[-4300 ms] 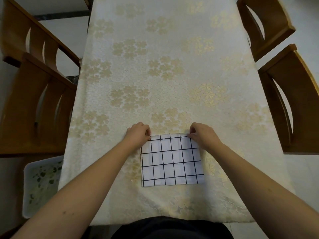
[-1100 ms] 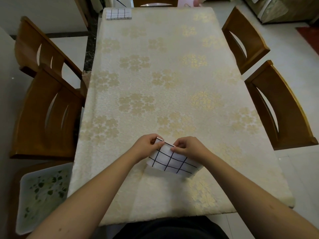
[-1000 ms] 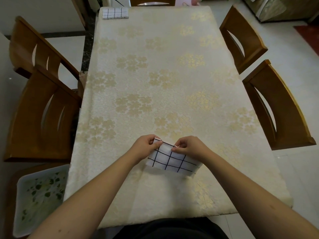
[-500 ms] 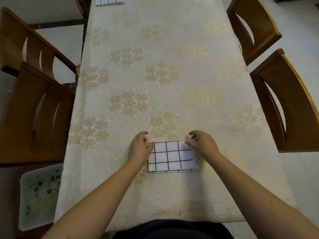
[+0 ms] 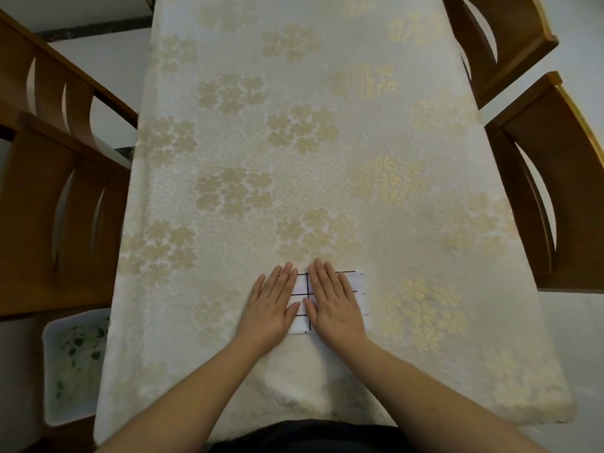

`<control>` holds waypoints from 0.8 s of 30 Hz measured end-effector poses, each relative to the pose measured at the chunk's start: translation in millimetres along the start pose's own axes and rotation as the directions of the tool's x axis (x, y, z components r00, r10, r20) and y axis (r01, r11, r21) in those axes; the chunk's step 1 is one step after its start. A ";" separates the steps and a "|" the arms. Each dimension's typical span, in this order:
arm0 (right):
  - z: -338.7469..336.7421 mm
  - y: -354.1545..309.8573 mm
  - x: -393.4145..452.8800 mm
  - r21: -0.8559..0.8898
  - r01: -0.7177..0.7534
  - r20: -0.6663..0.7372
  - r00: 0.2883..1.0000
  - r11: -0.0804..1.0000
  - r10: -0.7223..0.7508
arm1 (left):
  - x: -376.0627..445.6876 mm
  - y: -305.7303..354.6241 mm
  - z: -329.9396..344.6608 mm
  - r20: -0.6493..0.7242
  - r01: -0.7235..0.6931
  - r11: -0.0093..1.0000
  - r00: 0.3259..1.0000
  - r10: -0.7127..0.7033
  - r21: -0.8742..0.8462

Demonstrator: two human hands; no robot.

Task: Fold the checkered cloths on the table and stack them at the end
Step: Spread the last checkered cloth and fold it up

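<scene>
A white checkered cloth (image 5: 302,300) with black grid lines lies folded into a small rectangle near the front of the table (image 5: 294,142). My left hand (image 5: 273,305) lies flat, palm down, on its left part. My right hand (image 5: 333,302) lies flat on its middle and right part. Both hands have fingers straight and close together, side by side and nearly touching. Most of the cloth is hidden under them; only a strip between the hands and the right edge show.
The table wears a cream cloth with gold flower patterns. Two wooden chairs (image 5: 58,204) stand along the left side and two wooden chairs (image 5: 549,191) along the right. A white tray with green leaf print (image 5: 75,364) sits low at the left.
The cloth was folded from a larger rectangle into a smaller one. My hands went from pinching its corners to lying flat on top. The view tilted down, so the far stack left the frame.
</scene>
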State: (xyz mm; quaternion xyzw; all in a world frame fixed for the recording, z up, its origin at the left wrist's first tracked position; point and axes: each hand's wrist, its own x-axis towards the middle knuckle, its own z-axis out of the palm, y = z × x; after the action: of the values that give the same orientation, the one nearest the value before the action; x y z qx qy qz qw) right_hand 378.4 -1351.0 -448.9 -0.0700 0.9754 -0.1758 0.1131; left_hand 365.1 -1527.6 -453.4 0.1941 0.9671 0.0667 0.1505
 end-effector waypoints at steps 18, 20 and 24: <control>-37.8 70.5 11.0 0.000 0.163 -0.158 0.974 0.987 -0.161 | 4.0 -1.3 -22.1 0.074 -0.009 1.000 0.997 0.010 -0.005; -57.8 65.4 24.5 0.062 0.063 -0.040 0.997 0.996 -0.060 | 16.3 -2.3 -37.2 0.100 0.031 0.989 0.995 -0.017 -0.143; -89.5 46.1 55.4 -0.136 -0.098 0.320 0.937 0.986 0.138 | 50.5 -0.1 -71.8 0.184 0.163 0.967 0.975 -0.127 -0.197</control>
State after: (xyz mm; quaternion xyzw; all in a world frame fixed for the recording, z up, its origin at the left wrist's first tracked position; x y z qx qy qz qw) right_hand 298.6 -1288.7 -394.6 -0.0462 0.9539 -0.0968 0.2802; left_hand 297.9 -1512.8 -398.9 0.1106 0.9498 0.1408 0.2566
